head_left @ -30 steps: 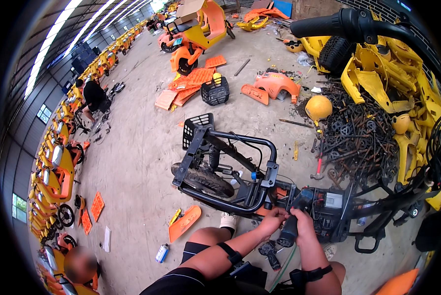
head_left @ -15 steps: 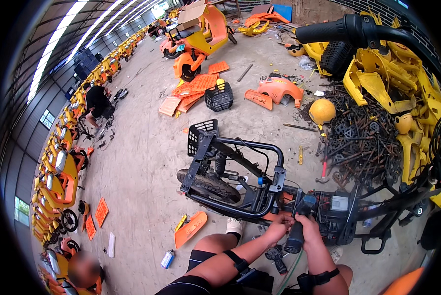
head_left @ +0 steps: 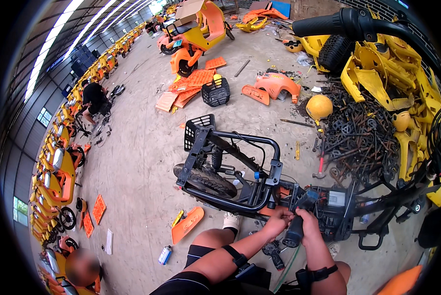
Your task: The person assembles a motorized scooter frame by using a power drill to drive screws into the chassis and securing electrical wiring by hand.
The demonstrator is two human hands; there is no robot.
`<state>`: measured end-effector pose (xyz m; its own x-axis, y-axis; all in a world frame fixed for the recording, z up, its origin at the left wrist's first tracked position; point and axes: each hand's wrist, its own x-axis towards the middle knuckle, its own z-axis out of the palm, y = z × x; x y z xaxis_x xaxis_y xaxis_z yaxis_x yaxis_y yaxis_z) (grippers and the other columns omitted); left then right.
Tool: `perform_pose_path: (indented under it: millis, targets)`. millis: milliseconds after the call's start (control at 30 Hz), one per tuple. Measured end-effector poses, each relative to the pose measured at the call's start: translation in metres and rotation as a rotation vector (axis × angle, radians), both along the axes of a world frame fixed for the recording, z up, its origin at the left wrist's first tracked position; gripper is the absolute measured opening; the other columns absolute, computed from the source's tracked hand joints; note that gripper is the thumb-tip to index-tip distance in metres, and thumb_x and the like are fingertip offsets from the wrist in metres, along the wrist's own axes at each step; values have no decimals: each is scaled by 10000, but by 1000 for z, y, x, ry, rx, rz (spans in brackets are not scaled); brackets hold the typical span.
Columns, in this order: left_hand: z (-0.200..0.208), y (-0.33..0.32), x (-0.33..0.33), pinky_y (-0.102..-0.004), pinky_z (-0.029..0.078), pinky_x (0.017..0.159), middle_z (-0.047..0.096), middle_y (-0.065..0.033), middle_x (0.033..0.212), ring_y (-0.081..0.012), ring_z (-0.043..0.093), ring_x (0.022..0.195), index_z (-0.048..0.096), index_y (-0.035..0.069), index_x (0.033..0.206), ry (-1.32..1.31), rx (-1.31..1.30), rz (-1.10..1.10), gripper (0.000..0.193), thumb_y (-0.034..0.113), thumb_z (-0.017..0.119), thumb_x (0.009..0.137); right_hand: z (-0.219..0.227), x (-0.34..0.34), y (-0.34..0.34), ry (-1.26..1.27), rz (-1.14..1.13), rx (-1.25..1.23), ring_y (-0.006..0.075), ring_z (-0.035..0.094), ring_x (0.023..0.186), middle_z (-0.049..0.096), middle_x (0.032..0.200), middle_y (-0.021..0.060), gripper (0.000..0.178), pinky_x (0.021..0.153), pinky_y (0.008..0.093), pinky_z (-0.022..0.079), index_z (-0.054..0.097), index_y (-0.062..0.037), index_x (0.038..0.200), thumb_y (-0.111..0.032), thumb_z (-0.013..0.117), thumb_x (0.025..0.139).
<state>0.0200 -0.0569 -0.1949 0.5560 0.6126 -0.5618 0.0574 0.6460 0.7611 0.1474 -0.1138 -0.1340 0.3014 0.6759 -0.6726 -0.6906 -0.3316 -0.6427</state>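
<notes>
A stripped black scooter frame point(head_left: 275, 173) with a rear wheel point(head_left: 206, 181) stands in front of me. My right hand point(head_left: 308, 224) is wrapped round a dark cordless power driver point(head_left: 294, 234), whose head points away from me over the open middle of the frame. Just left of the driver is my left hand point(head_left: 278, 221), its fingers drawn together beside the tool; what they pinch, if anything, is hidden. An orange panel point(head_left: 268, 211) shows at the frame by that hand. The driver's tip cannot be made out.
A second power tool point(head_left: 273, 253) lies on the floor below my hands, near a spray can point(head_left: 165, 255). To the right are a heap of dark metal parts point(head_left: 363, 128), a red-headed hammer point(head_left: 320, 167) and yellow panels point(head_left: 372, 81). A handlebar grip point(head_left: 323, 25) juts in. A person point(head_left: 95, 101) crouches left.
The whole view has shifted slightly. Both hands stay at the same place on the frame, the right still holding the power driver, which looks slightly tilted.
</notes>
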Motion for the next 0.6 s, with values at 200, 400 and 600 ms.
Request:
perform_pose_path:
  millis: [200, 400, 600]
  targets:
    - [3, 0, 4, -263, 486, 856, 648, -88, 1076, -144, 611, 951, 598, -25, 1145, 41, 3, -4, 222, 2, 585, 925, -3, 1, -1, -4, -11, -2, 244, 654, 630, 661, 844, 138, 328, 581, 354, 562, 559, -2, 1120, -207, 647, 878]
    - [6, 3, 3, -260, 491, 814, 656, -74, 1053, -133, 615, 917, 621, -18, 1126, 80, 51, -49, 203, 10, 595, 927, 0, 1, -2, -18, -16, -9, 244, 653, 633, 659, 843, 138, 330, 586, 349, 561, 563, -3, 1114, -208, 658, 874]
    - [12, 2, 4, -262, 490, 825, 657, -80, 1069, -137, 616, 927, 616, -23, 1135, 101, 50, -55, 240, -28, 584, 897, -3, 3, -3, 0, -28, -9, 245, 659, 652, 662, 842, 141, 339, 609, 350, 561, 561, 12, 1105, -212, 666, 873]
